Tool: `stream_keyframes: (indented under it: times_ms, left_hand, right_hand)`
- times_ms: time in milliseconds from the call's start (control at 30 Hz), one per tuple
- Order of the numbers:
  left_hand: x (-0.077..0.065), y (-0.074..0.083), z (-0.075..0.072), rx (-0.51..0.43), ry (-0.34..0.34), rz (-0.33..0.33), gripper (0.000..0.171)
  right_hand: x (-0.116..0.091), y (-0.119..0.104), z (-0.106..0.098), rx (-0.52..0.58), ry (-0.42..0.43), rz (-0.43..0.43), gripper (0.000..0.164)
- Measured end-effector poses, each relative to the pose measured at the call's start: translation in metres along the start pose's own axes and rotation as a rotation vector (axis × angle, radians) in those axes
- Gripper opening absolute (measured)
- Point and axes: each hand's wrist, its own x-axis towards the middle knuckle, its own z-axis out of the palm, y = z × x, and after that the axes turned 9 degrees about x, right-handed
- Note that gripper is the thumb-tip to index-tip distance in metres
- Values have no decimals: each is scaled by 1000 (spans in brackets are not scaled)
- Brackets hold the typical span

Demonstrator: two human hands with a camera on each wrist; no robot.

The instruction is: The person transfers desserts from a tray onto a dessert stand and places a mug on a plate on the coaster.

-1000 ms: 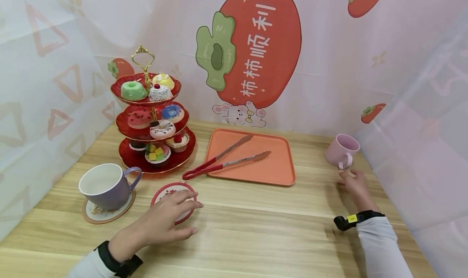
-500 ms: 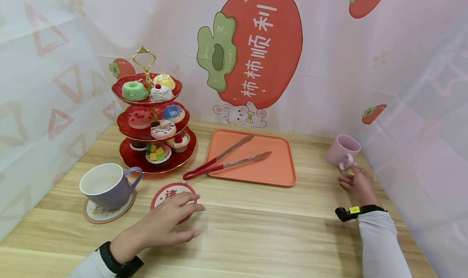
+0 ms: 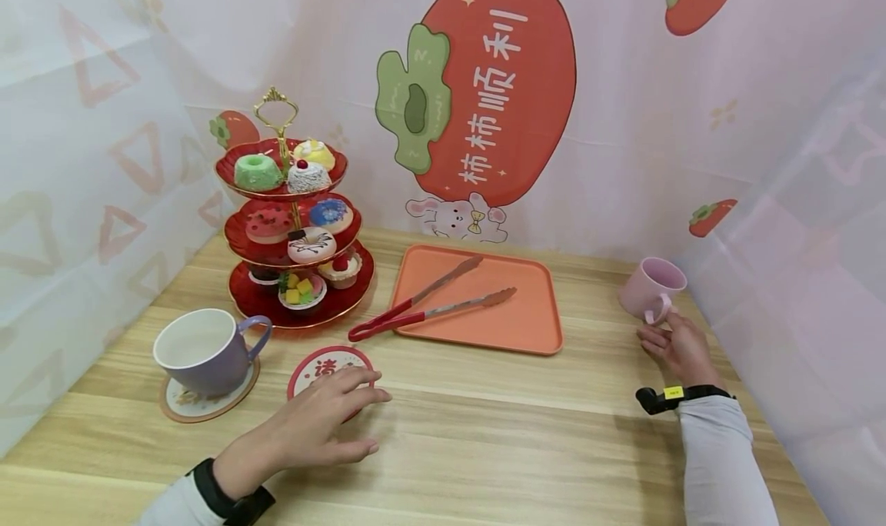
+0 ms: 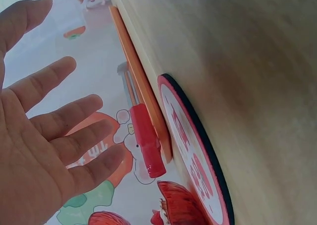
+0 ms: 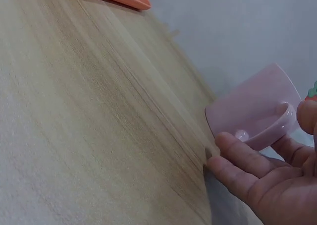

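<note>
At the right, a pink mug (image 3: 652, 286) stands upright on the table. My right hand (image 3: 684, 349) has its index finger and thumb at the mug's handle (image 5: 271, 132); in the right wrist view the index finger passes behind the handle, and other fingers extend below it. My left hand (image 3: 314, 426) hovers over a round red-rimmed coaster (image 3: 325, 363), partly hiding it. Spread fingers of that hand hold nothing in the left wrist view. Left of it, a large purple cup (image 3: 208, 357) sits on another coaster (image 3: 197, 411).
An orange tray (image 3: 512, 326) lies at the back middle, with red-handled tongs (image 3: 415, 317) resting across it and over its left edge. Behind the purple cup rises a three-tier red stand (image 3: 353, 295) bearing several toy cakes and doughnuts. Fabric walls close in the back and sides.
My right hand has moved up and right to the pink mug's handle. The left hand stays over the coaster with little change. The mug has not clearly moved.
</note>
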Motion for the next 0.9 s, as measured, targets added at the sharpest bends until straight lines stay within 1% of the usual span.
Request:
stream_keyframes:
  times_ms: [167,300,400,500,667,900]
  left_hand:
    - [0,0,0,-8,-14,-17,46]
    - [0,0,0,-7,-17,-21,47]
    - [0,0,0,-5,-11,-14,47]
    - [0,0,0,1,-5,-5,47]
    - [1,1,0,-5,-7,-11,46]
    - [2,0,-1,-5,-23,-21,46]
  right_hand:
    - [4,4,2,-86,78,-6,31]
    - [6,7,4,-101,116,-24,25]
    - [7,8,4,-84,126,-38,21]
    - [7,6,5,-62,116,-51,21]
    - [5,4,8,-19,107,-63,19]
    - [5,6,10,-3,141,-95,17]
